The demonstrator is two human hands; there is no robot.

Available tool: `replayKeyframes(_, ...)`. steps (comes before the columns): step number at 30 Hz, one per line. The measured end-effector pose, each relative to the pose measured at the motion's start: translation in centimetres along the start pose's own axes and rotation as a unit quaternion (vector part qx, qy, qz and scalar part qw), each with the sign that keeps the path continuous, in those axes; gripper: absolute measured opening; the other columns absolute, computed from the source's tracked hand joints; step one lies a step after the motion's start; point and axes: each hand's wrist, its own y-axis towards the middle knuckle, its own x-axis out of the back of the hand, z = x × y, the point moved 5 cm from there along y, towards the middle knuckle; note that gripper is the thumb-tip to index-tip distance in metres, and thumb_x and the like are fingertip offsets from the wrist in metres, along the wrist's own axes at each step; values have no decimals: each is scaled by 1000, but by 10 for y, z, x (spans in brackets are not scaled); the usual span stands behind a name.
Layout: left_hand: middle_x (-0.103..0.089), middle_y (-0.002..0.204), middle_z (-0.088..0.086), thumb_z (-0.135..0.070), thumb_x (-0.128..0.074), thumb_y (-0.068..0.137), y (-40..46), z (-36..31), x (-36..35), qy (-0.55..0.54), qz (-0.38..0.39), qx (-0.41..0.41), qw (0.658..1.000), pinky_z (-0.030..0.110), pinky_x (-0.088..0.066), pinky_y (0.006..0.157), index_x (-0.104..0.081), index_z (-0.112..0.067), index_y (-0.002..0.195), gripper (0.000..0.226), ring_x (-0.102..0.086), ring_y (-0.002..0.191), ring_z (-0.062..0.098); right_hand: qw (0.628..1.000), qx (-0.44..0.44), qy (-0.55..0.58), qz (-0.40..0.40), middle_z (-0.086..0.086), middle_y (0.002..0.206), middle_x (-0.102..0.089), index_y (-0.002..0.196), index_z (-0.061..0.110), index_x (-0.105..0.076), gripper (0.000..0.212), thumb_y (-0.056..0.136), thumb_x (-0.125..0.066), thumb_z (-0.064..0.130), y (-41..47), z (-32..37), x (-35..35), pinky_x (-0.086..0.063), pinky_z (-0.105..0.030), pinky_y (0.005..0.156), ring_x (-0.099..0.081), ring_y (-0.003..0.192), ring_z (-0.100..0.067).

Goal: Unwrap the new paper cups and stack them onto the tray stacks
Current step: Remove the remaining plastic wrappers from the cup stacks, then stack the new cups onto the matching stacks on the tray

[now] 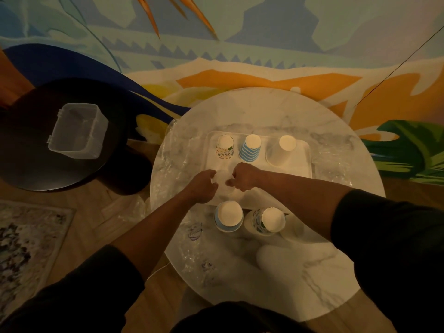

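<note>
a pale plastic-wrapped cup stack [222, 180] is pinched between the left hand [203, 186] and right hand [242, 176], fingers curled, over the near edge of the white rectangular tray [298, 164], where three upturned paper cup stacks [251, 147] are stood.

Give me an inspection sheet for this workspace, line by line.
Surface: round marble table, white tray on it.
Job's things: three upside-down cup stacks on tray: patterned, blue-striped, white; two more stacks near tray's front edge; white cups between hands.
Clutter: crumpled clear wrap.
Hands: left hand, right hand both grip the white cups.
Cables: thin line along wall.
Surroundings: clear bin on dark stool; rug.
</note>
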Motion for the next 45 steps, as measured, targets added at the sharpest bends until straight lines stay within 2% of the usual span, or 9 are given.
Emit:
replayKeyframes(4, -41, 156, 16, -21, -59, 101, -7, -8, 6, 15, 1, 1, 1000, 33, -28, 116, -37, -2, 152, 59, -39, 144, 29, 998, -13, -57, 24, -17, 73, -72, 78, 2, -69, 52, 97, -58, 49, -10, 8, 12, -47, -23, 51, -59, 53, -22)
replayKeyframes(9, -46, 154, 12, -29, -62, 100, -24, -27, 34, 3, -23, -23, 999, 31, -33, 113, -44, -8, 150, 57, -45, 140, 26, 990, -9, -142, 20, -6, 58, -67, 60, 10, -58, 55, 96, -58, 50, -46, 26, 52, -58, -31, 68, -63, 53, -19)
replayKeyframes(14, -56, 145, 6, -28, -63, 99, -55, -42, 81, -38, -40, -51, 997, 29, -42, 106, -51, -13, 145, 50, -56, 127, 19, 972, 64, -220, -45, -6, 82, -65, 79, 8, -64, 51, 97, -56, 55, -116, 49, 97, -52, -37, 79, -65, 89, -29)
replayKeyframes(17, -55, 142, -5, -27, -61, 100, -83, -52, 102, -70, -50, -63, 994, 26, -51, 93, -50, -18, 146, 48, -59, 115, 11, 975, 77, -193, -73, -7, 111, -71, 117, 5, -68, 59, 95, -57, 59, -173, 50, 115, -53, -40, 91, -65, 101, -26)
replayKeyframes(20, -51, 131, -20, -31, -59, 100, -114, -62, 112, -76, -68, -82, 991, 12, -43, 79, -51, -26, 144, 45, -56, 109, 1, 981, 101, -131, -104, -1, 109, -73, 123, 14, -68, 56, 93, -59, 60, -223, 42, 120, -53, -42, 92, -66, 96, -17)
replayKeyframes(24, -51, 119, -37, -32, -60, 99, -149, -75, 113, -96, -85, -111, 986, 10, -43, 80, -52, -34, 140, 42, -54, 103, -14, 983, 119, -39, -138, 22, 104, -70, 133, 30, -62, 54, 89, -62, 61, -270, 22, 114, -51, -23, 86, -64, 93, 2)
replayKeyframes(32, -51, 123, -36, -43, -66, 89, -182, -91, 82, -86, -64, -151, 983, -1, -44, 79, -47, -41, 139, 53, -51, 109, -23, 962, 183, 86, -184, 24, 104, -70, 130, 34, -63, 41, 91, -67, 47, -302, -1, 77, -52, -15, 77, -64, 95, 5)
replayKeyframes(40, -50, 142, -18, -44, -79, 83, -182, -70, 31, -33, -91, -157, 983, 25, -47, 103, -45, -34, 146, 72, -51, 123, 0, 957, 194, -35, -212, 8, 136, -58, 143, 29, -51, 56, 92, -67, 48, -277, -15, 32, -45, -30, 102, -55, 121, -9)
replayKeyframes(45, -48, 137, -19, -27, -85, 80, -177, -68, 14, -51, -112, -187, 975, 28, -45, 108, -46, -24, 147, 78, -47, 125, -3, 961, 178, -105, -185, 1, 148, -45, 149, 27, -42, 64, 93, -67, 44, -255, -7, 10, -43, -38, 107, -49, 131, -22)
